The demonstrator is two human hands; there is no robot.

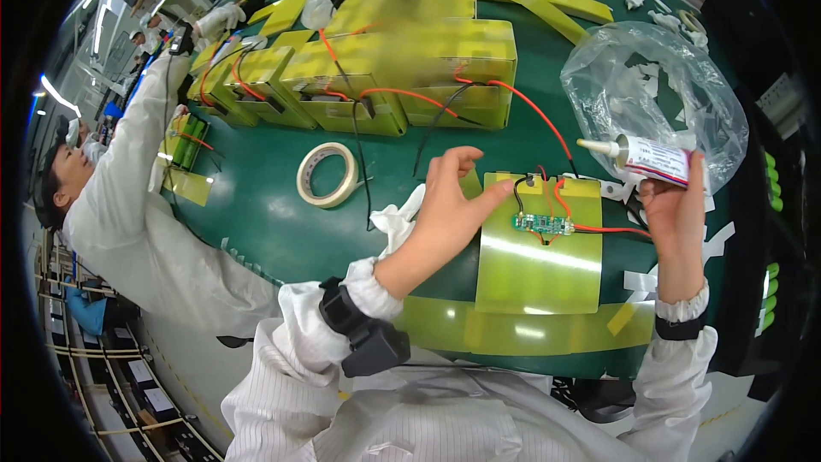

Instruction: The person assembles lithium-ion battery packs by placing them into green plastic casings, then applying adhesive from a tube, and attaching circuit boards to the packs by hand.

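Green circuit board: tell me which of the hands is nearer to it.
Left. The left hand is close by, on the left side of the green circuit board; the right hand, holding a white tube, is farther off, to the board's right.

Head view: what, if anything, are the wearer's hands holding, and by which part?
Right hand: white tube, by the rear of its body, away from the nozzle. Left hand: apparently nothing.

Workbench (265,145): dark green; film-wrapped pack (539,278) toward its near edge: translucent yellow; circuit board (544,224) on the pack: green; lead (611,229) from the board: red; masking tape roll (304,178): cream; nozzled tube (654,156): white, red stripe; left sleeve (286,385): white, fine pinstripes.
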